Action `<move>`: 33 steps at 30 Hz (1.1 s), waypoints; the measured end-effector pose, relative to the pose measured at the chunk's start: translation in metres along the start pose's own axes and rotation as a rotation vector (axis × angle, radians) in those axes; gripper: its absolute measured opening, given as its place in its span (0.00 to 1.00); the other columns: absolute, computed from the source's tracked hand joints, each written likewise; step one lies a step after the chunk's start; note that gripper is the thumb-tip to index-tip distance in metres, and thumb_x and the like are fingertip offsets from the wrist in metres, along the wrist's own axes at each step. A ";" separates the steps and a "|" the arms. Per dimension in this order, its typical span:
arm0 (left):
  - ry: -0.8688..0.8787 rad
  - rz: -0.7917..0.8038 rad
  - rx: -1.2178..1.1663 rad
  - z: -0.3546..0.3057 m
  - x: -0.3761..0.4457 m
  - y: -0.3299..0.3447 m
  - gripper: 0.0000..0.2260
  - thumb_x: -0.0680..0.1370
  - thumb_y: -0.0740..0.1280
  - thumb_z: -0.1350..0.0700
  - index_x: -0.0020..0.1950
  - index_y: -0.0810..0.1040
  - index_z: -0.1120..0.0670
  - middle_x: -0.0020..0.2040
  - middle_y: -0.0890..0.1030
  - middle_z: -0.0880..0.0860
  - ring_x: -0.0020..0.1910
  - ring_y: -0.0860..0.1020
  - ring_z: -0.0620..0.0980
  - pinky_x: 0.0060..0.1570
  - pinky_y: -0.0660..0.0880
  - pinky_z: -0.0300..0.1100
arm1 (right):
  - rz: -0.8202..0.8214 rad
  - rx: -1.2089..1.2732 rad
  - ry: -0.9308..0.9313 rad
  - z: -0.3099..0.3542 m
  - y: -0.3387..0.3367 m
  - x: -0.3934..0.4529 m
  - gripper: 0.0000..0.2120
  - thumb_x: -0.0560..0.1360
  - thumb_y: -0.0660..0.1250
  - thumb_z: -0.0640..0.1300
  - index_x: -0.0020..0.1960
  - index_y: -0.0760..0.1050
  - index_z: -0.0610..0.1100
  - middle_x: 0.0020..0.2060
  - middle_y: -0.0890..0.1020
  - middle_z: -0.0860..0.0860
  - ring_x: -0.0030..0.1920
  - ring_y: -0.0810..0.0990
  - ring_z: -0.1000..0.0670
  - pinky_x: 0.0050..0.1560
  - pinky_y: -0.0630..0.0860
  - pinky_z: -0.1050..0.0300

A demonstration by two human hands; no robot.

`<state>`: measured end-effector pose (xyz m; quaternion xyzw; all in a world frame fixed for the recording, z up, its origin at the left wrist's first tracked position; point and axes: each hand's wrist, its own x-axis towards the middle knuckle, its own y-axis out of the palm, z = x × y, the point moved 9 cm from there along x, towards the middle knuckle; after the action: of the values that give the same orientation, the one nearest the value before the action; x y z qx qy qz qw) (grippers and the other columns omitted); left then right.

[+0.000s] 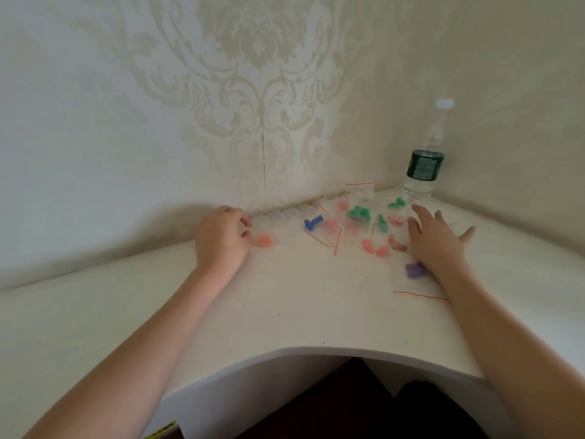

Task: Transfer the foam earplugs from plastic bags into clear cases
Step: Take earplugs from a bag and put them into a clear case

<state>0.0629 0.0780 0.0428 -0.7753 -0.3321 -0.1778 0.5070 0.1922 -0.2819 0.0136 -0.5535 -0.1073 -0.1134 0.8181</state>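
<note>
Foam earplugs (373, 247): most lie bagged just ahead-left of my right hand (435, 240), fingers spread, holding nothing. Left hand (221, 240) is curled beside an orange pair (264, 240); grip unclear. Light, squashy; I'd pinch mid-body. Bags (329, 231) look slippery.

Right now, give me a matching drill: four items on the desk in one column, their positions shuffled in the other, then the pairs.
Items:
1. water bottle
2. blue earplugs
3. purple earplugs
4. orange earplugs

Places:
A. just beside the left hand
B. near the right hand at its wrist side
C. back right corner, against the wall
D. mid-desk, in front of the row of clear cases

Pairs: 1-C, 2-D, 3-B, 4-A
</note>
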 end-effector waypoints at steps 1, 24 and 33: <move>0.028 -0.056 -0.028 -0.002 0.000 -0.005 0.09 0.68 0.71 0.64 0.46 0.79 0.57 0.48 0.78 0.56 0.46 0.78 0.59 0.46 0.73 0.47 | -0.016 0.025 0.000 0.003 -0.002 -0.001 0.21 0.82 0.48 0.48 0.74 0.60 0.52 0.70 0.70 0.44 0.76 0.54 0.49 0.69 0.36 0.30; 0.286 0.334 0.000 -0.060 -0.030 0.043 0.30 0.77 0.65 0.45 0.74 0.61 0.54 0.72 0.67 0.53 0.72 0.63 0.51 0.69 0.59 0.43 | 0.275 0.781 -0.332 0.158 0.029 -0.063 0.11 0.75 0.67 0.43 0.57 0.77 0.48 0.40 0.81 0.48 0.39 0.82 0.49 0.39 0.80 0.56; 0.104 0.204 0.226 -0.007 -0.011 0.019 0.10 0.76 0.65 0.53 0.53 0.81 0.57 0.51 0.81 0.57 0.53 0.78 0.59 0.51 0.73 0.47 | 0.200 0.838 -0.143 0.131 0.031 -0.049 0.12 0.75 0.59 0.38 0.51 0.77 0.51 0.41 0.78 0.56 0.41 0.81 0.48 0.37 0.73 0.58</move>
<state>0.0691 0.0625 0.0264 -0.7326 -0.2428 -0.1268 0.6231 0.1480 -0.1458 0.0190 -0.1876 -0.1463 0.0585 0.9695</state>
